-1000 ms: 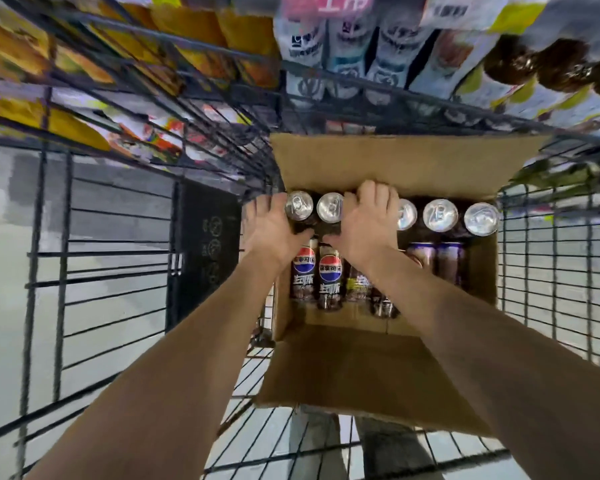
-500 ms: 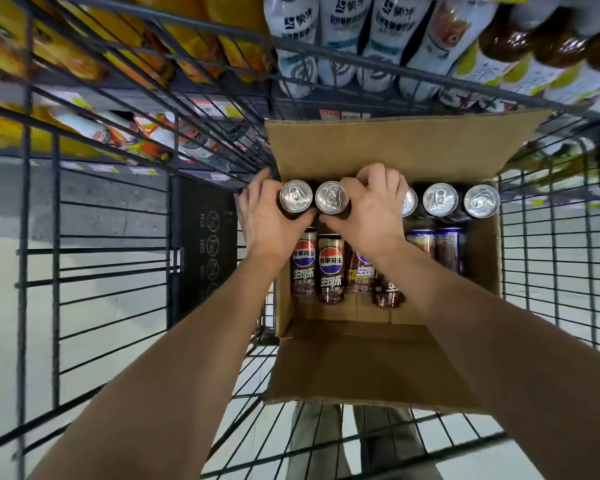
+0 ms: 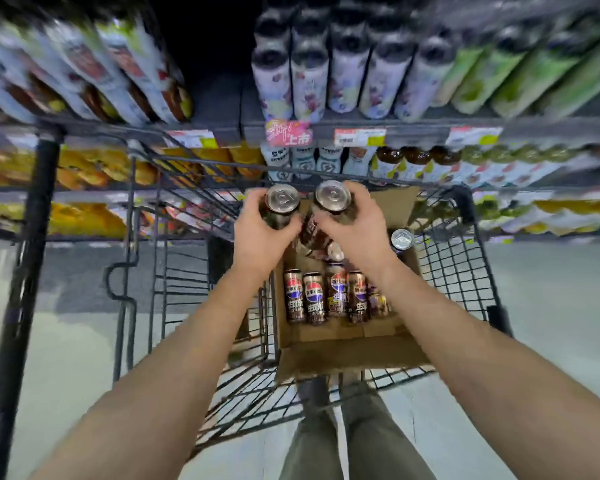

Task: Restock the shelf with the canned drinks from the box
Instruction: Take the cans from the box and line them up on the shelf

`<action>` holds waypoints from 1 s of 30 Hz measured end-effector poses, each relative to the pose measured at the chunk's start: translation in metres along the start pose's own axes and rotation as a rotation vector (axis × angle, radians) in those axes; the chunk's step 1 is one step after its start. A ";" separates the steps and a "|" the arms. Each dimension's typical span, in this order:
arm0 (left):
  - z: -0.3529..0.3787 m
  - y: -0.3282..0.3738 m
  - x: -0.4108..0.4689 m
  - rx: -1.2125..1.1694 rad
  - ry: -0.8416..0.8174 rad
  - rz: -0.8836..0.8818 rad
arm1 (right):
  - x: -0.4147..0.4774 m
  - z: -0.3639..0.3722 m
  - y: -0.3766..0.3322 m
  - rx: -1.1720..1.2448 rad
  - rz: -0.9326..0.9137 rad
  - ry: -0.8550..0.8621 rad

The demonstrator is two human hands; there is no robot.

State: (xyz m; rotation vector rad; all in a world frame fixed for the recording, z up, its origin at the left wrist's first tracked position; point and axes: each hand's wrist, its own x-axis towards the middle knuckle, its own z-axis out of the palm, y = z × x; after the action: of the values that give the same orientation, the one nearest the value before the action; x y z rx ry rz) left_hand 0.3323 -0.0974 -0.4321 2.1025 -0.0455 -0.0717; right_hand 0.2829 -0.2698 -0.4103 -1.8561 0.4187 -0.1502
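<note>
**Hands**
- The left hand [image 3: 260,237] grips the left can [image 3: 282,206]. Its fingers are curled round the can body.
- The right hand [image 3: 359,233] grips the right can [image 3: 332,199]. Its fingers wrap the far side and its thumb lies on the near side.
- Both cans are upright with their silver lids facing the camera. They are side by side with a narrow gap between them, above the far half of the cardboard box [image 3: 354,355].

**Box**
- The box sits in the right part of the wire cart [image 3: 459,261], and its near flap is folded outward.
- A row of boxed cans [image 3: 314,301], at least 4, lies towards the near wall of the box with the labelled sides showing. Whether these stand or lie flat cannot be told.
- 1 corner can [image 3: 401,239] is at the far right corner of the box, lid up.
- 1 further lid [image 3: 335,251] shows just below the right hand.

**Shelf**
- The shelf edge [image 3: 430,128] runs beyond the far edge of the cart. It carries price labels [image 3: 359,136] and 1 pink tag [image 3: 288,133].
- Pale-labelled bottles [image 3: 343,81] stand on the shelf above the tag, and green bottles [image 3: 534,74] stand to their right. Both groups are blurred.

**Person**
- Legs in grey trousers [image 3: 378,438] show below the near edge of the cart.
</note>
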 end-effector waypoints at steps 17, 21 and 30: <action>-0.015 0.265 -0.048 -0.145 -0.227 0.391 | -0.064 -0.209 -0.174 0.109 -0.206 0.187; 0.014 0.324 -0.068 -0.156 -0.272 0.457 | -0.081 -0.284 -0.190 0.079 -0.239 0.279; 0.121 0.465 -0.137 -0.196 -0.286 0.604 | -0.130 -0.478 -0.192 0.080 -0.303 0.395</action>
State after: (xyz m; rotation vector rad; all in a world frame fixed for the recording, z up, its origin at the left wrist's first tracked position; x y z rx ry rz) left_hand 0.1860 -0.4290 -0.0880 1.7911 -0.8055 -0.0113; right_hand 0.0554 -0.5994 -0.0614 -1.8013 0.3905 -0.7370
